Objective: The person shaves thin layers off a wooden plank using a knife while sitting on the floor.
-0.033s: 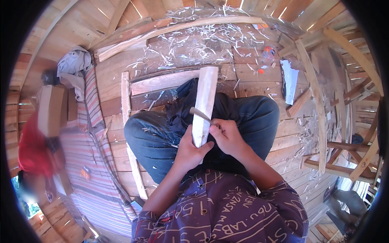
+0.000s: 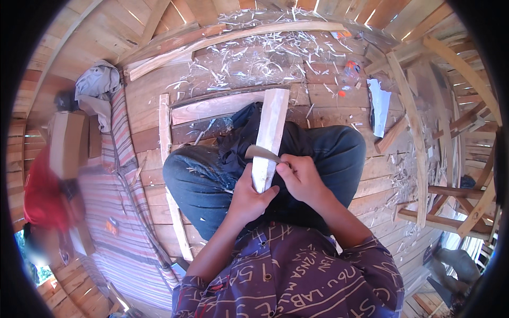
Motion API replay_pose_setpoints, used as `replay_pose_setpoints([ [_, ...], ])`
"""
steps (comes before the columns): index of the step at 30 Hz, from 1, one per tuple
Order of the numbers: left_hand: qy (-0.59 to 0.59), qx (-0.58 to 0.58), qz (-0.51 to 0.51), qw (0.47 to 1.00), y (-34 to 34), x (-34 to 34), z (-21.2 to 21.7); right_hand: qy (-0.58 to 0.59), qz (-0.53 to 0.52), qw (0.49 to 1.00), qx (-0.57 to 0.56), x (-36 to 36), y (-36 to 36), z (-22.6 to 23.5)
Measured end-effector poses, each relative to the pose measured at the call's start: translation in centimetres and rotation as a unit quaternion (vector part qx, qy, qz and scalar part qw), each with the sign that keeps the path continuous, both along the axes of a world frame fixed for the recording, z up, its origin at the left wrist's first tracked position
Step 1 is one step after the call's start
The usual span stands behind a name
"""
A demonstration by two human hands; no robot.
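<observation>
A pale, flat length of wood (image 2: 273, 119) slants up and away from my lap, between my crossed legs. Its near end is gripped by my left hand (image 2: 248, 200), with the thumb along the right side. In my right hand (image 2: 302, 179) is the handle of a knife (image 2: 262, 153). The fingers hide most of that handle. The blade lies across the wood's upper face, just beyond my left hand, and its tip reaches past the left edge. Dark cloth (image 2: 238, 140) is bunched under and beside the wood.
Curled shavings (image 2: 265, 53) litter the plank floor ahead, near a long board (image 2: 233, 45). A striped mat (image 2: 124, 212) lies left, beside a cardboard box (image 2: 69, 143) and a person in red (image 2: 42, 185). To the right are a plastic bottle (image 2: 350, 71), a white sheet (image 2: 378, 106) and wooden framing (image 2: 408, 132).
The far end of the wood has swung slightly to the right. The knife blade has turned a little, so more of its broad side shows. Both hands keep their grip.
</observation>
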State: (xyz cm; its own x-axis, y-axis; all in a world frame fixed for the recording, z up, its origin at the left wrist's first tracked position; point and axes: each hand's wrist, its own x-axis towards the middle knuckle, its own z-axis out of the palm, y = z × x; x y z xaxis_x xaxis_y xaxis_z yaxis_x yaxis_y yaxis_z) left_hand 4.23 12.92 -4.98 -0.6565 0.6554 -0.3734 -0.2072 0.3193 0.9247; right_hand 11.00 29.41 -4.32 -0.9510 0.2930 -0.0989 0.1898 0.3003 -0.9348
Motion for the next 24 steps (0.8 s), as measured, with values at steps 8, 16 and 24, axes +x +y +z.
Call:
replay_pose_setpoints([
  [8, 0.070, -0.082, -0.038, 0.993, 0.2, 0.2, 1.0, 0.028, 0.094, 0.862, 0.497, 0.0, 5.9, 0.7],
  [16, 0.091, -0.086, -0.013, 0.992, 0.8, 0.2, 2.3, 0.053, 0.021, 0.813, 0.579, -2.2, 11.4, -1.1],
  [24, -0.013, -0.068, -0.095, 0.993, -1.8, 4.6, 0.5, -0.043, -0.441, 0.829, 0.341, 1.7, 28.3, -0.8],
])
